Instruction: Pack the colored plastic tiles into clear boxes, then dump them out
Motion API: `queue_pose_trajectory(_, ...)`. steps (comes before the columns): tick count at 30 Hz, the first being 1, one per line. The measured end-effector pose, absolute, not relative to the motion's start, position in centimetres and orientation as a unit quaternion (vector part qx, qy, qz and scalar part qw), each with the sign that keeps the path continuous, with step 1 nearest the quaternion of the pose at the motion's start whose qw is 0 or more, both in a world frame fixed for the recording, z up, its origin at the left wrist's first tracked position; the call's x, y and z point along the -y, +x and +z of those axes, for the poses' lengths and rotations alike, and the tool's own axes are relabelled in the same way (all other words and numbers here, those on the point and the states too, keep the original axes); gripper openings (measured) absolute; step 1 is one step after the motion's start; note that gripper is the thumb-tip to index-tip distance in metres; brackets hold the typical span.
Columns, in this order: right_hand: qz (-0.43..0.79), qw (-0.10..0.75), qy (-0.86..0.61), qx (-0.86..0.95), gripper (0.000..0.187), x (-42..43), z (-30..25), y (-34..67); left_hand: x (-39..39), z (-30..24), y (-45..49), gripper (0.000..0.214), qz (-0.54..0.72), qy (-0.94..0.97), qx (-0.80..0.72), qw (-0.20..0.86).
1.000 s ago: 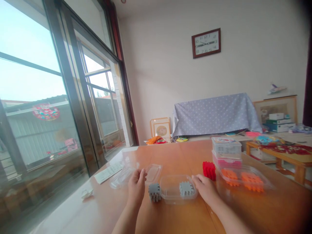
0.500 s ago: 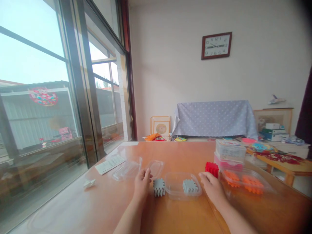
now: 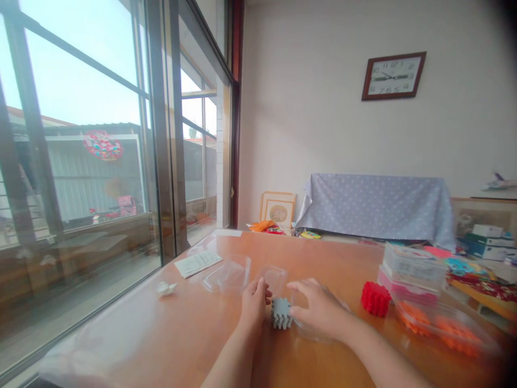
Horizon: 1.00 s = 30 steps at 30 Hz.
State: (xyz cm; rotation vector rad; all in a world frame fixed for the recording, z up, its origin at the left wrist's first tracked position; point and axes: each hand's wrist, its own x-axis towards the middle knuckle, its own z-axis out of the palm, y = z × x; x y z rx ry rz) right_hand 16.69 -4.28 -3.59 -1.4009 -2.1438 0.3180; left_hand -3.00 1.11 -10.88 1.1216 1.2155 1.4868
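Note:
A stack of grey pieces with notched edges [image 3: 281, 317] stands on the table between my hands. My left hand [image 3: 253, 304] is just left of it with fingers curled in; whether anything is between them is hidden. Over a clear plastic container [image 3: 311, 333], my right hand [image 3: 319, 308] reaches in from the right. Its thumb and fingers are apart, with the thumb tip close to the grey stack's right side; contact is unclear. My right hand covers much of the container. A small clear lid [image 3: 274, 277] lies behind the stack.
Red notched pieces [image 3: 375, 299] stand to the right, beside stacked lidded boxes [image 3: 412, 275]. Orange pieces [image 3: 458, 334] sit in another clear container. On the left lie a larger clear lid [image 3: 230, 275], a printed sheet [image 3: 197, 263] and crumpled white paper [image 3: 165, 289].
My right hand has moved left from near the red pieces to the container and grey stack. My left hand stays beside the stack. The camera view has turned left.

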Motion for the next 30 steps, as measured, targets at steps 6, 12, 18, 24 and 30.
queue_pose_trajectory(6,0.112,0.164,-0.482,0.853,0.056,3.1,-2.6,14.0,-1.5,-11.3,-3.1,0.057,0.598,0.443,-0.484,0.46)
queue_pose_trajectory(12,0.094,0.112,-0.47,0.871,0.049,2.4,-2.2,13.2,-2.2,-11.8,-2.9,0.055,0.606,0.438,-0.476,0.463)
queue_pose_trajectory(18,0.112,0.127,-0.488,0.856,0.048,2.1,-2.1,13.8,-2.4,-12.0,-2.7,0.054,0.615,0.426,-0.474,0.465)
queue_pose_trajectory(24,0.15,0.203,-0.523,0.814,0.044,2.0,-1.9,17.6,-2.3,-12.0,-2.7,0.052,0.617,0.424,-0.477,0.461)
queue_pose_trajectory(30,0.216,0.153,-0.528,0.807,0.031,1.5,-3.5,20.9,-2.0,-11.8,-2.7,0.05,0.614,0.423,-0.479,0.462)
